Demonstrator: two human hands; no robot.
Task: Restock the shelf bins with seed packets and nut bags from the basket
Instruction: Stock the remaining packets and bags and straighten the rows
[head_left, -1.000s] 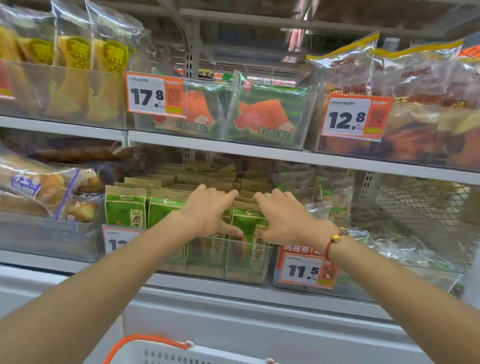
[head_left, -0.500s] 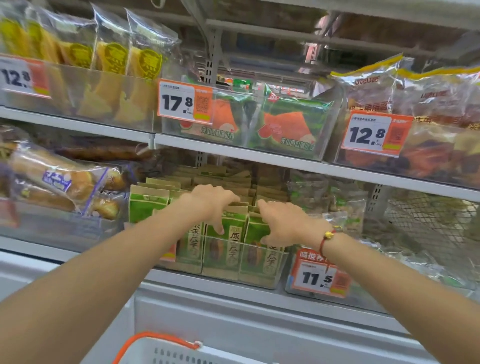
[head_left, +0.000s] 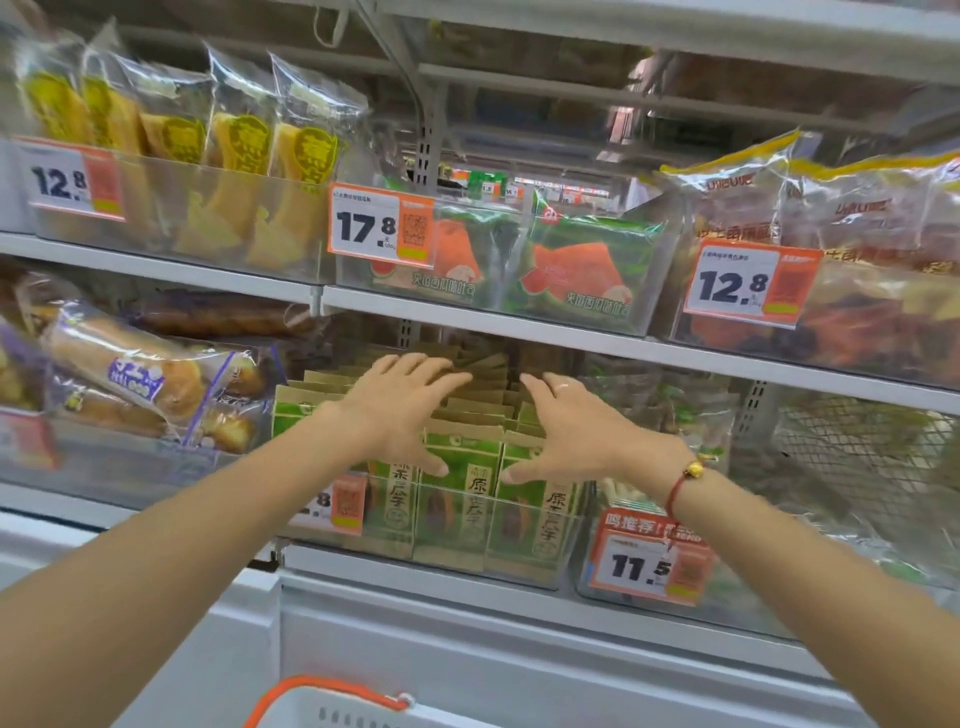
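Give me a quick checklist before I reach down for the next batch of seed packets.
1. Left hand free: ok, fingers spread flat on the packet tops, holding nothing.
2. Right hand free: ok, also spread open on the tops.
3. Green seed packets upright in the clear bin: ok, front row stands straight.
4. Room left in the bin: cannot tell, rows look tightly packed and the back is hidden by the shelf above.
5. Basket within reach: ok, its orange handle shows just below.
6. Stock left in the basket: cannot tell, the inside is out of view.
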